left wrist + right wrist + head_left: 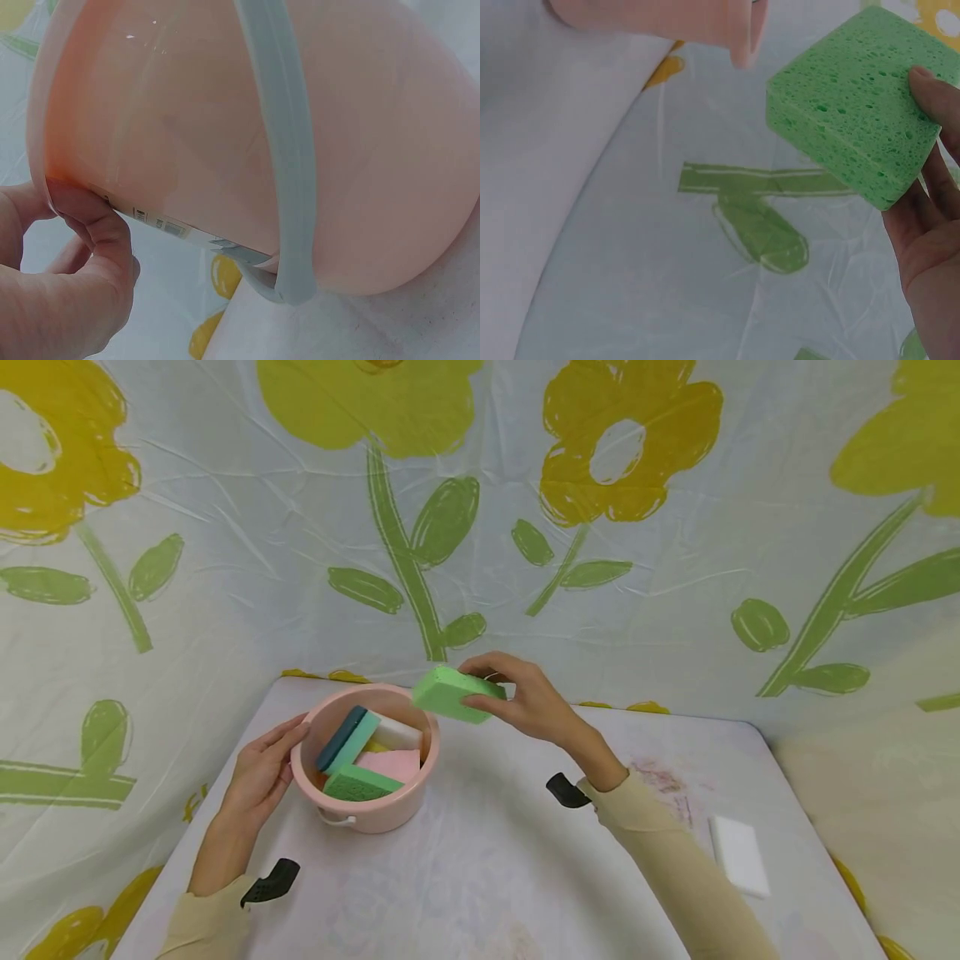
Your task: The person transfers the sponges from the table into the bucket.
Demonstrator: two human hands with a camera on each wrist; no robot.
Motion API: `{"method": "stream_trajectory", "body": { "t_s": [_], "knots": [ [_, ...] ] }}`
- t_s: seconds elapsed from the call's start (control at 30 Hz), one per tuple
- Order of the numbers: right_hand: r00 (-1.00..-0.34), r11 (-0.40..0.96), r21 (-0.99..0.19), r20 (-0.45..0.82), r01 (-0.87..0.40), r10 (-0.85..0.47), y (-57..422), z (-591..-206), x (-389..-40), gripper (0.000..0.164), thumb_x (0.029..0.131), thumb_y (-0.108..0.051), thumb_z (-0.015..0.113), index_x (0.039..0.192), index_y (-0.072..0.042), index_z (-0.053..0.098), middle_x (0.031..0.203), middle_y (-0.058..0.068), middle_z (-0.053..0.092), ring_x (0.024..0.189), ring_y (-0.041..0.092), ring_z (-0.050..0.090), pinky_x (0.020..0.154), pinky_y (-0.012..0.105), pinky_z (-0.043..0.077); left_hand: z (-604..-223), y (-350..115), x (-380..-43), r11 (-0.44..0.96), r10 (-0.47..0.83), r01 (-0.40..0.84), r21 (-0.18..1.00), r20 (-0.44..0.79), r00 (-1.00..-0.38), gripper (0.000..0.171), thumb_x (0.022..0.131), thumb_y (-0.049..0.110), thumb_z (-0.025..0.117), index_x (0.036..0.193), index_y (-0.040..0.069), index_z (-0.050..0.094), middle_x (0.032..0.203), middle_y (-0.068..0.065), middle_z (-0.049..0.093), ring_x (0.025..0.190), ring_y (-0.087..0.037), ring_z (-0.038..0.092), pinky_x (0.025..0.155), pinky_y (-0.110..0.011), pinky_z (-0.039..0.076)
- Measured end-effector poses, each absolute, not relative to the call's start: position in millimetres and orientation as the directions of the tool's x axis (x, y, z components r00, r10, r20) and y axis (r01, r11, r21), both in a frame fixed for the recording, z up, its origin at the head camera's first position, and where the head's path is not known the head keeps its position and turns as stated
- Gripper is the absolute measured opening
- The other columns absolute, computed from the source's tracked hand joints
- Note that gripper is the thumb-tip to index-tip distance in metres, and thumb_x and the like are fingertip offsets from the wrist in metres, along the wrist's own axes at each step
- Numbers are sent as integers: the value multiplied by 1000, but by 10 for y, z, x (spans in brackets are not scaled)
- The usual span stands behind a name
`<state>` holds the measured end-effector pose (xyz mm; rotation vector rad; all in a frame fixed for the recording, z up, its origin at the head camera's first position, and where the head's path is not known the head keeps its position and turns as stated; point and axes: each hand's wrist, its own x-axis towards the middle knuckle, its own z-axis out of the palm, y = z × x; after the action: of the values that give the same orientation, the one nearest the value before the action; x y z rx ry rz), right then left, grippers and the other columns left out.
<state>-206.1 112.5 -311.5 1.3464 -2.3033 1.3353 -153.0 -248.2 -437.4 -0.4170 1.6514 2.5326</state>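
My right hand [528, 697] pinches a green sponge [453, 693] between thumb and fingers, just above and right of the bucket's rim. In the right wrist view the porous face of this sponge [847, 101] shows clearly. My left hand [258, 772] grips the rim of the pink bucket [375, 818] on its left side, thumb and fingers pinching the edge. Inside the bucket lie a green sponge [360, 783], a teal sponge with a dark scouring layer [347, 739], a pink piece [393, 764], a white block [397, 732] and a bit of yellow.
A white block [738, 856] lies at the right of the table [480, 877], beyond my right forearm. Reddish stains [663, 781] mark the tabletop near it. A flower-printed cloth [480, 527] hangs behind and along both sides. The bucket's pale handle [289, 150] hangs down its side.
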Motion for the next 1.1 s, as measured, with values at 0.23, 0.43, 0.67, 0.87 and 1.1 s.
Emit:
{"method": "stream_trajectory", "body": {
  "t_s": [0.23, 0.43, 0.67, 0.87, 1.1],
  "knots": [
    [-504, 106, -604, 542, -790, -673, 862, -3093, -2076, 35, 77, 7, 73, 110, 5, 61, 102, 14, 64, 89, 25, 60, 80, 42, 52, -4386, -2488, -1534, -414, -79, -226, 882, -283, -956, 63, 87, 25, 69, 142, 9, 43, 138, -2, 46, 110, -3, 58, 88, -25, 47],
    [-433, 45, -594, 529, -803, -729, 696, -3233, -2160, 35, 79, 6, 72, 112, 5, 60, 104, 15, 63, 89, 25, 59, 79, 40, 52, -4390, -2486, -1532, -410, -79, -221, 885, -275, -958, 64, 87, 24, 69, 143, 8, 42, 138, -3, 45, 110, -2, 57, 88, -25, 47],
    [-386, 55, -561, 491, -826, -781, 558, -3494, -2329, 36, 84, -5, 71, 118, -2, 59, 113, 4, 62, 103, 13, 56, 88, 26, 48, -4371, -2486, -1540, -393, -79, -253, 884, -307, -949, 63, 86, 28, 71, 141, 10, 45, 131, 0, 52, 89, -1, 60, 73, -16, 52],
    [-333, 37, -570, 424, -820, -843, 422, -3483, -2303, 36, 86, -5, 68, 121, -2, 58, 117, 4, 60, 111, 12, 53, 95, 24, 43, -4367, -2503, -1530, -387, -80, -264, 884, -318, -945, 64, 85, 29, 71, 141, 11, 45, 132, 0, 51, 86, -1, 59, 69, -14, 52],
    [-320, 102, -538, 329, -836, -888, 349, -3538, -2271, 31, 88, -8, 67, 118, -8, 59, 115, 0, 59, 111, 11, 51, 96, 21, 41, -4363, -2495, -1530, -388, -74, -251, 887, -301, -951, 62, 87, 28, 69, 141, 10, 45, 130, -1, 52, 74, 0, 57, 63, -12, 51]
  ]
}}
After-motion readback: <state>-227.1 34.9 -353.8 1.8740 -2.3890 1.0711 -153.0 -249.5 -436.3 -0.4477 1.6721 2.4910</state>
